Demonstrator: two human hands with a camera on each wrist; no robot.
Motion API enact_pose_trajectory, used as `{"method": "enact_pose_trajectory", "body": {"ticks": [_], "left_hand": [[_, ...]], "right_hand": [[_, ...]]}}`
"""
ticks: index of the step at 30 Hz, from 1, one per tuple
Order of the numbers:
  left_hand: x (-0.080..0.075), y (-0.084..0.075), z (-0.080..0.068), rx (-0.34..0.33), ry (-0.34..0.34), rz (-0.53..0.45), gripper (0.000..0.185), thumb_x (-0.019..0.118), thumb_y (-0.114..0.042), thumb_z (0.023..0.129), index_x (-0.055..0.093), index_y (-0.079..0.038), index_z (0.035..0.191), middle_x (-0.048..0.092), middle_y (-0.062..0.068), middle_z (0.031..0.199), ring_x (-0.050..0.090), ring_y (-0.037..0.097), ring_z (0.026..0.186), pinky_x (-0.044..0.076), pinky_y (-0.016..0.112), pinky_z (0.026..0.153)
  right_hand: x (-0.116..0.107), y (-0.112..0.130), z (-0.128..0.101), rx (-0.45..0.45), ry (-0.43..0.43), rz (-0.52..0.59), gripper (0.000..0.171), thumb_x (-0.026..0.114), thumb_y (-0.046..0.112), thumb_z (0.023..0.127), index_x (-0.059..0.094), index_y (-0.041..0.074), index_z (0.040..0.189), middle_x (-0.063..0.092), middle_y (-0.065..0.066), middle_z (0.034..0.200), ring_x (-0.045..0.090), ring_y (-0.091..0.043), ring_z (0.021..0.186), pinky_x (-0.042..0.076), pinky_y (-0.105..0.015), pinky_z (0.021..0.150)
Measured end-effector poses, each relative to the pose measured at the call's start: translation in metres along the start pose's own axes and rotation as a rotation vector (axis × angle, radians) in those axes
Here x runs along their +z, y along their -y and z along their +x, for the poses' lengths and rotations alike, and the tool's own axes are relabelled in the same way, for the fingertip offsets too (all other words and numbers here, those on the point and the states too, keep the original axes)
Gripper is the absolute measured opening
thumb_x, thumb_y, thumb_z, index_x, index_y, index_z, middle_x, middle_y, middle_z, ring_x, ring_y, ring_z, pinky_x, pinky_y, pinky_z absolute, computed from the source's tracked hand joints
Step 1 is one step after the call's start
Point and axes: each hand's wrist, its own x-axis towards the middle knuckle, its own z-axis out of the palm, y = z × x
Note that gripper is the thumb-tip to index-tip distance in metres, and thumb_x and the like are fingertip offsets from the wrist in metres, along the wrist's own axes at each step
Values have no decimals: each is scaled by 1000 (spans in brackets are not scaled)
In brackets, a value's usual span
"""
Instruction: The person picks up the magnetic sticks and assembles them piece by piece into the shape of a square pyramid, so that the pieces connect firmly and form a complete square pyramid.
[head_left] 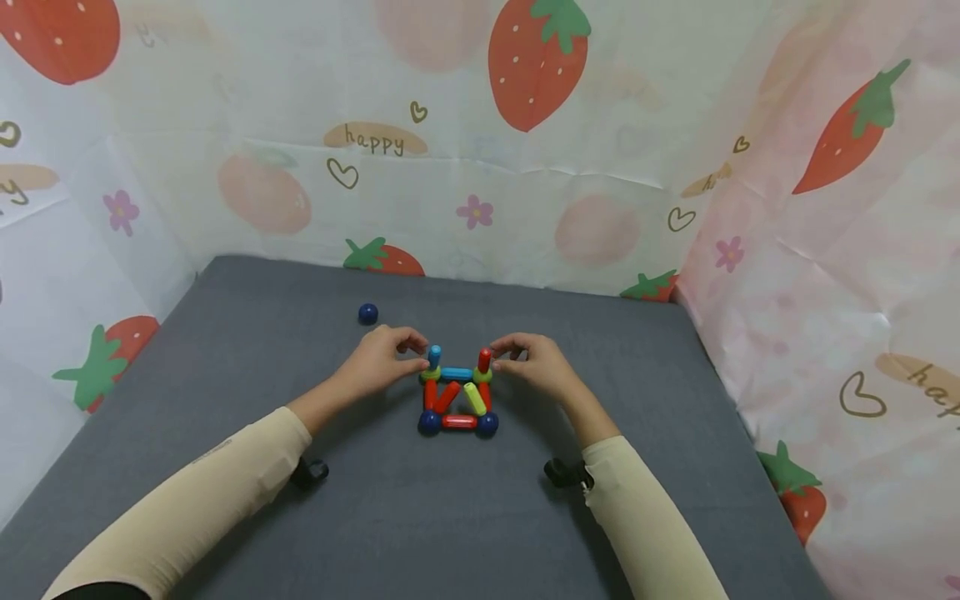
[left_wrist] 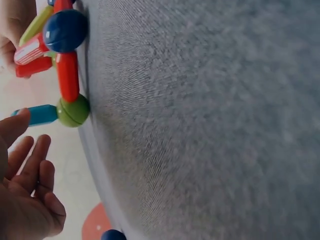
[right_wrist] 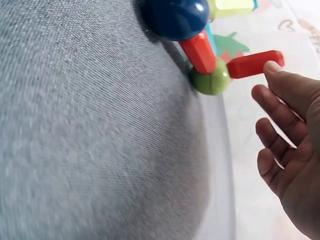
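A small frame of toy rods and balls stands on the grey cloth, with dark blue balls (head_left: 430, 422) at its near corners and green balls (left_wrist: 74, 111) at its far corners. From the far left ball rises a blue rod (head_left: 434, 357); from the far right one, a red rod (right_wrist: 255, 64). Beside the blue rod is my left hand (head_left: 384, 357), thumb tip right at the rod's free end and fingers spread away from it. My right hand (head_left: 538, 363) mirrors it, thumb tip at the red rod's end, other visible fingers loosely bent below.
A loose dark blue ball (head_left: 368, 314) lies on the grey cloth (head_left: 450, 517) behind the left hand. Inside the frame lean a short red rod (head_left: 447, 397) and a yellow-green rod (head_left: 475, 399). A strawberry-print sheet (head_left: 465, 158) hangs along the table's back and sides.
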Motion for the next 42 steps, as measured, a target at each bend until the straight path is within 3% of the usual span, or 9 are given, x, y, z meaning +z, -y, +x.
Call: {"method": "enact_pose_trajectory", "body": {"ticks": [6,13,21,25,32,42], "left_hand": [[8,3,8,12,41,-36,28,78,-30,93,73,-16,117,69,4,112,56,26,105,47,42,92],[13,-1,11,52,43,-30,22,79,-28,93,75,-18,112,67,0,105,56,25,102,48,40,88],[15,-9,11,121,68,55,20,79,-27,93,77,-22,112,69,-5,104,53,19,102,44,43,91],[17,-10,12,149,82,92,21,78,-29,93,78,-22,113,72,-7,105,54,20,101,39,44,94],[19,-9,13,194,103,128,23,79,-27,92,78,-21,114,74,-7,107,54,21,99,36,42,90],[19,-9,16,266,134,194,22,80,-28,91,79,-25,113,75,-8,111,52,16,98,34,38,83]], "right_hand": [[10,-3,8,-39,24,-4,29,79,26,92,75,21,120,71,-11,116,56,-20,94,44,-36,70],[15,-3,10,-60,15,-28,25,78,30,93,76,22,117,70,-9,113,56,-20,96,45,-36,72],[18,-1,12,-115,36,-75,19,80,28,92,79,26,111,70,1,110,58,-25,101,47,-37,82],[20,0,11,-162,56,-99,19,80,25,91,79,25,111,70,-2,110,58,-27,101,49,-40,85],[24,3,10,-225,67,-138,22,80,21,91,79,21,113,70,-5,108,58,-25,98,50,-39,83],[25,4,10,-264,88,-162,20,79,19,92,80,22,112,70,5,106,57,-17,97,49,-33,81]]}}
